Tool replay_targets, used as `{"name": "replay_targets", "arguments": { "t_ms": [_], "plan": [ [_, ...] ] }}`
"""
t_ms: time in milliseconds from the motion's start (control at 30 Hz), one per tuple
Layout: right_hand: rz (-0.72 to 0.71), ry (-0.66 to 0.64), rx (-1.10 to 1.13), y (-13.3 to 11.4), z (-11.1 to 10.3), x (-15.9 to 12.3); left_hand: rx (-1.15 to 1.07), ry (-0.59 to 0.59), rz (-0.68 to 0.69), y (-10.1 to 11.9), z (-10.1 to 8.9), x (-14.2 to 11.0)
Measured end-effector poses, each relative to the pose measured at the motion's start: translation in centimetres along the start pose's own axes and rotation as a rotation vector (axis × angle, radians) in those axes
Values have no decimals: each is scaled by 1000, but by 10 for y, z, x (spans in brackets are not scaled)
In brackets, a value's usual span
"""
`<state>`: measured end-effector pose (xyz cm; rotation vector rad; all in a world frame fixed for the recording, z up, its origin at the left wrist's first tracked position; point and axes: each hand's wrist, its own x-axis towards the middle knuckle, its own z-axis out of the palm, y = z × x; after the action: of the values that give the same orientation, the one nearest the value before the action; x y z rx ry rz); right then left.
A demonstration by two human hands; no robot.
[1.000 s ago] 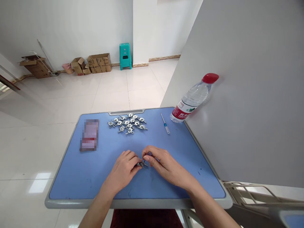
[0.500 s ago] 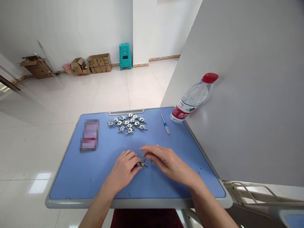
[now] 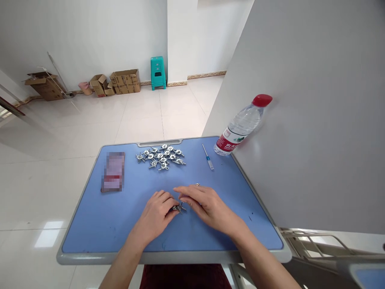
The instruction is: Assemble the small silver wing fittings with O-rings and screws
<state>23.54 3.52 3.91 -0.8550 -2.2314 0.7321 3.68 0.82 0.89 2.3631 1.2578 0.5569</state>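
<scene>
My left hand rests on the blue table with thumb and fingers closed round a small silver metal fitting, a flanged piece with thin stems. Part of the fitting is hidden under the fingers. My right hand arches over it from the right, thumb and fingers bent together at a thin upright stem. What lies between those fingertips is hidden. Just beyond the right hand's knuckles lies a tiny metal piece. Farther back sits a pile of similar metal fittings.
A small screwdriver with a clear and blue handle lies right of the pile. The red-capped water bottle stands at the back right beside a grey partition. A blurred flat object lies on the left of the table.
My right hand has shifted slightly left, closer over the fitting, and more of the tiny metal piece behind it shows. My left hand keeps its hold. The view has moved a little.
</scene>
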Motion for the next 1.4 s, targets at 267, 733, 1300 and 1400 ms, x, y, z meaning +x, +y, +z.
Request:
{"name": "replay_targets", "arguments": {
  "t_ms": [267,733,1300,1400],
  "plan": [
    [-28,53,-40,-1,2,1,-5,11,3,-1,1,-1],
    [-125,92,-53,0,0,0,1,-4,1,-1,1,0],
    [-119,113,-128,3,3,1,1,-13,-2,1,0,-1],
    [-78,70,-167,3,3,2,-5,-1,1,0,0,0]
  ]
}}
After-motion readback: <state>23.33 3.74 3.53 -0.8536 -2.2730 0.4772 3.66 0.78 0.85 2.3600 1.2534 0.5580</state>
